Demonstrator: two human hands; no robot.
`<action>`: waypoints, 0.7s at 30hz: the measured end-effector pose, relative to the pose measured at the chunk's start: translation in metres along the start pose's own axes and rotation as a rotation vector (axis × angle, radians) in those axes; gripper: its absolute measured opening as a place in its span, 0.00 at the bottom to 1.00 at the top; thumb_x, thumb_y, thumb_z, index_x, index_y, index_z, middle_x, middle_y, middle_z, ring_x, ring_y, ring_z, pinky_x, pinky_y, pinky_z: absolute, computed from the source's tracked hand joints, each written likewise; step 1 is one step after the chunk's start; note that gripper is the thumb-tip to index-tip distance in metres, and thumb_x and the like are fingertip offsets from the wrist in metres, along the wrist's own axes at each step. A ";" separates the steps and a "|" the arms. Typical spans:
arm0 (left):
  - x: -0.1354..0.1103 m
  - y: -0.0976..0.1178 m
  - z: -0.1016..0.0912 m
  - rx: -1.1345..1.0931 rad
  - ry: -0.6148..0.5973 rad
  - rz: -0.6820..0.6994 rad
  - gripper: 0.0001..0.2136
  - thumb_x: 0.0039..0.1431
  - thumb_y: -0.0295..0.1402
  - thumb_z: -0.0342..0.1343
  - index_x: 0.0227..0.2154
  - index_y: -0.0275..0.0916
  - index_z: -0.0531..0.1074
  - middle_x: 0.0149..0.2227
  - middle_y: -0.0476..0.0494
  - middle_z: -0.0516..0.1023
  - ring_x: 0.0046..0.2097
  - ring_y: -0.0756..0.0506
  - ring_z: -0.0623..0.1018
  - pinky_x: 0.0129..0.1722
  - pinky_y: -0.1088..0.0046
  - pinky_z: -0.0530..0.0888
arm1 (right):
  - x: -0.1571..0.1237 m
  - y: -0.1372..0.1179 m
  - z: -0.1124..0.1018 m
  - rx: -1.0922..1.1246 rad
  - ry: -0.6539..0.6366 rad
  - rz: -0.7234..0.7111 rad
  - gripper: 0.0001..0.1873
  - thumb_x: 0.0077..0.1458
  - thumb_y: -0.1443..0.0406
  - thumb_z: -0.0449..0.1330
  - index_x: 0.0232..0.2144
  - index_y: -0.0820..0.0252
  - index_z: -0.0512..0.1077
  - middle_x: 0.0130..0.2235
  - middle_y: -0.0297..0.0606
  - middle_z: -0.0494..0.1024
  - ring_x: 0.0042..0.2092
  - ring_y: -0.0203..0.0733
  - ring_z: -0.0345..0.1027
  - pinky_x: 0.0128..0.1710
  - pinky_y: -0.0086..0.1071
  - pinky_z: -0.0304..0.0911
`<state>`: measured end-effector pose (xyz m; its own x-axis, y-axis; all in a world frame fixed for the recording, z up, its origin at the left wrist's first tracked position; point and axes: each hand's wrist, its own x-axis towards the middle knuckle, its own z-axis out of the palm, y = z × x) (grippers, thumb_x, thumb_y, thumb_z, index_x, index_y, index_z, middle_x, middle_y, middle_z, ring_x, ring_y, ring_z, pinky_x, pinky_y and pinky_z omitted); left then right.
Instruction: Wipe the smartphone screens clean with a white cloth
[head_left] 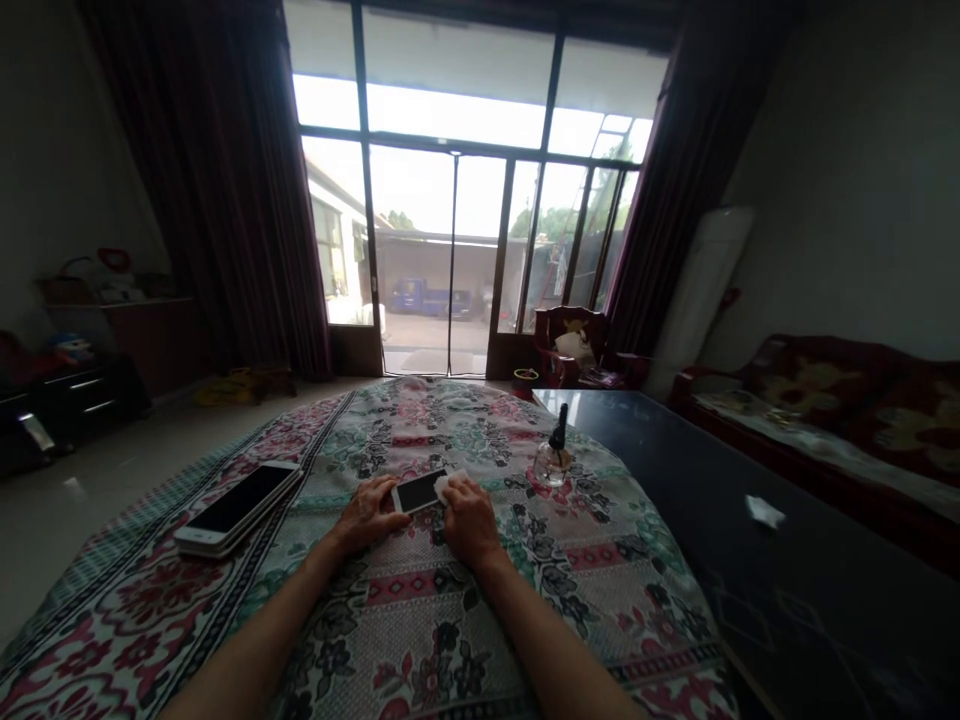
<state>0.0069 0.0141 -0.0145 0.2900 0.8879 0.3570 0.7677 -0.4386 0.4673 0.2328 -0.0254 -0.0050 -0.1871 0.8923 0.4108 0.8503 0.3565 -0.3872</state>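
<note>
Evidently, the step in hand was a wipe of the small phone, which lay screen up between the two hands, near the middle of the cloth-covered worktop. The left hand had its grip clamped on the phone's left end, thumb along the near edge and fingers toward the far corner. The right hand had its grip closed on a white wad, pressed against the right end of the screen; how firmly, the view could not tell, nor whether the phone rested flat or was slightly raised.

To do this well, the left grip seemed best kept to the edges — fingertips on the glass would likely have left fresh smears — while the wad called for light, even strokes along the whole screen, with a clean face turned out whenever it grew dirty. The corners near the left thumb probably needed a shift of hold to be reached.

The clear bottle with a black top stood upright to the right, well apart from the right hand; a careless elbow could have tipped it. To the left lay the larger phone, apparently stacked on another, clear of the left forearm.
</note>
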 end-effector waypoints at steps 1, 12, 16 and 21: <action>0.000 0.000 0.000 -0.007 0.005 0.001 0.25 0.45 0.44 0.64 0.47 0.40 0.75 0.54 0.38 0.77 0.57 0.35 0.73 0.60 0.59 0.66 | 0.000 0.000 0.000 0.009 0.003 -0.019 0.19 0.57 0.72 0.53 0.47 0.56 0.77 0.58 0.38 0.74 0.63 0.45 0.59 0.62 0.37 0.52; -0.003 -0.005 0.005 -0.036 0.013 -0.027 0.25 0.45 0.43 0.64 0.48 0.39 0.75 0.55 0.37 0.76 0.58 0.33 0.72 0.60 0.57 0.67 | 0.018 -0.005 0.009 0.006 -0.059 -0.036 0.20 0.57 0.71 0.53 0.49 0.55 0.75 0.59 0.38 0.73 0.63 0.44 0.60 0.64 0.38 0.49; -0.002 -0.004 0.005 -0.036 0.014 -0.008 0.25 0.47 0.43 0.64 0.48 0.37 0.75 0.55 0.35 0.76 0.58 0.33 0.71 0.61 0.57 0.65 | 0.036 -0.011 0.014 -0.017 -0.098 -0.047 0.19 0.57 0.71 0.53 0.47 0.55 0.76 0.58 0.38 0.74 0.62 0.43 0.60 0.62 0.37 0.51; -0.003 -0.005 0.010 0.014 0.053 0.022 0.24 0.47 0.42 0.65 0.47 0.38 0.76 0.53 0.36 0.77 0.58 0.34 0.72 0.62 0.55 0.64 | 0.046 -0.022 0.021 -0.020 -0.168 -0.080 0.18 0.58 0.71 0.52 0.47 0.57 0.75 0.59 0.40 0.72 0.62 0.44 0.60 0.62 0.37 0.51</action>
<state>0.0080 0.0153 -0.0265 0.2765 0.8692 0.4099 0.7695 -0.4558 0.4473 0.1953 0.0140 0.0049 -0.3327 0.8956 0.2951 0.8388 0.4241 -0.3414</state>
